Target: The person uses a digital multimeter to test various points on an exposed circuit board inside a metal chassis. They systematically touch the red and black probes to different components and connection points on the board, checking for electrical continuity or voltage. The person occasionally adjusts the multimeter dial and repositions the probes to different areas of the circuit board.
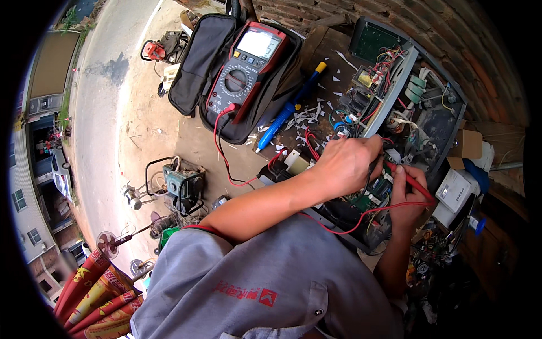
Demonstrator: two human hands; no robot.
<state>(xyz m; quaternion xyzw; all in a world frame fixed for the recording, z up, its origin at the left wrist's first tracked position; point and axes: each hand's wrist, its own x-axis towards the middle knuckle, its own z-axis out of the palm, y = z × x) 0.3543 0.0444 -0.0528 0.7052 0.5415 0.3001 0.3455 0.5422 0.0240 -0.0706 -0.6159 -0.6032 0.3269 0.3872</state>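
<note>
An opened electrical machine [429, 135] with circuit boards and bundled wires lies in front of me. My right hand [405, 189] grips a red test probe [415, 185], its tip down among the parts by a green circuit board [367, 199]. Close beside it my left hand [350, 161] is closed over the same area. A dark lead shows under its fingers, but what they pinch is mostly hidden. Red and black leads run from a red and grey multimeter [240, 76], lit up and lying in its open black case [197, 68].
A blue desoldering pump [282, 116] with a yellow end lies between multimeter and machine, among white paper scraps [307, 117]. White boxes [453, 191] stand at right, above a heap of small parts [426, 263]. A brick wall [451, 45] rises behind. Machines [183, 181] stand on the ground at left.
</note>
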